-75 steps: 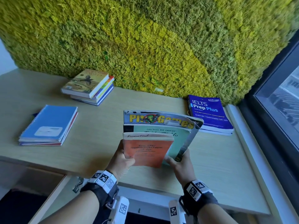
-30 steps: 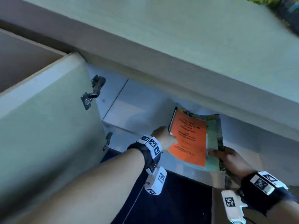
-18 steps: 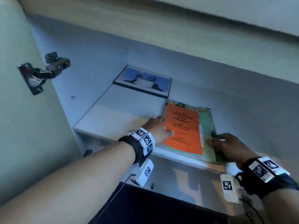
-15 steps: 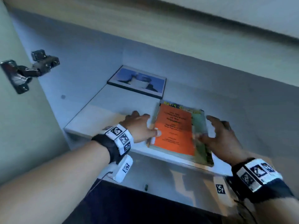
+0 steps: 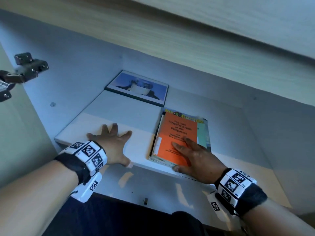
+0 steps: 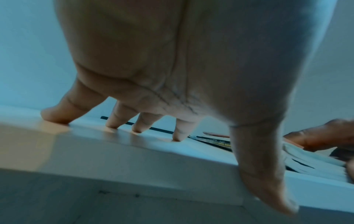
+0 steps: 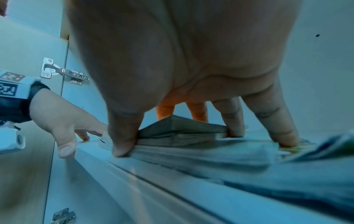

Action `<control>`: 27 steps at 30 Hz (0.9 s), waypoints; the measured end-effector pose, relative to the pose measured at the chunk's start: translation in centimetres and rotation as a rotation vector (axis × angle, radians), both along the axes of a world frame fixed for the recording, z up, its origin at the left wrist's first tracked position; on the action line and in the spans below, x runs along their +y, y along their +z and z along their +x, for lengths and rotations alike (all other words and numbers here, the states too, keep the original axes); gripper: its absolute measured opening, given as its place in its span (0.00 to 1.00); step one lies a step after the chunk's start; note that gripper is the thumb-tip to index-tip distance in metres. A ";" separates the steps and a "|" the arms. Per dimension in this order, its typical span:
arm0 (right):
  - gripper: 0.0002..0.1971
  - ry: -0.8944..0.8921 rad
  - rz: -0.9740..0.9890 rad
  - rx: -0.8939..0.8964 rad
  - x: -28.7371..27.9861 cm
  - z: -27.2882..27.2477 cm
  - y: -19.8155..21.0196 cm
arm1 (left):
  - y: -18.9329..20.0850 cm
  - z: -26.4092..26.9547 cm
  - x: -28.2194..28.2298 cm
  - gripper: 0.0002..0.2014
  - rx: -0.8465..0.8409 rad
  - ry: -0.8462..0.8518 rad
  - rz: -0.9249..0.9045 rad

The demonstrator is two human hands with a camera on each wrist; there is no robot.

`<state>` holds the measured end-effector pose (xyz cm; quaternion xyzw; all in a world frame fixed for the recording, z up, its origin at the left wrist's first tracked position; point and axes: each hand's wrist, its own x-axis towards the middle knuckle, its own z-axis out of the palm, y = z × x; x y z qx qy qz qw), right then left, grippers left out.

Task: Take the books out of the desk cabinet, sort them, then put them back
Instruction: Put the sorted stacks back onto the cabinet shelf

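A stack of three books lies flat on the white cabinet shelf point(image 5: 136, 116). The orange Constitution book point(image 5: 175, 132) is on top, a teal book point(image 5: 202, 135) sits under it, and a games magazine point(image 5: 184, 114) is lowest. My right hand point(image 5: 187, 150) rests on the orange cover with straight spread fingers, thumb against the stack's front edge point(image 7: 178, 136). My left hand point(image 5: 112, 142) lies flat on the bare shelf to the left of the books, fingers spread, holding nothing. In the left wrist view its fingertips point(image 6: 141, 125) touch the shelf.
A black-framed picture point(image 5: 138, 87) lies at the back of the shelf, behind the left hand. The open cabinet door with its metal hinge point(image 5: 29, 68) stands at the left. The desk's underside point(image 5: 187, 40) hangs overhead. A lower cabinet floor point(image 5: 153, 188) lies below the shelf.
The books went from above the desk onto the cabinet shelf. My left hand let go and slid left onto bare shelf. My right hand moved from the stack's right side onto the orange cover.
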<state>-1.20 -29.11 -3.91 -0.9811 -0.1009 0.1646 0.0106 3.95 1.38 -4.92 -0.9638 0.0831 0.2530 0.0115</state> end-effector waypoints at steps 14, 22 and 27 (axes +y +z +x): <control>0.59 0.073 -0.119 -0.034 -2.6 1.2 0.3 | 0.2 0.4 0.2 0.60 0.002 -0.030 0.018; 0.47 -0.007 -0.100 -0.041 -2.5 0.3 0.2 | 0.1 0.0 0.1 0.60 0.002 -0.024 0.000; 0.52 -0.020 -0.118 -0.103 -3.6 7.0 -0.7 | 0.4 0.2 0.0 0.60 0.009 -0.029 0.001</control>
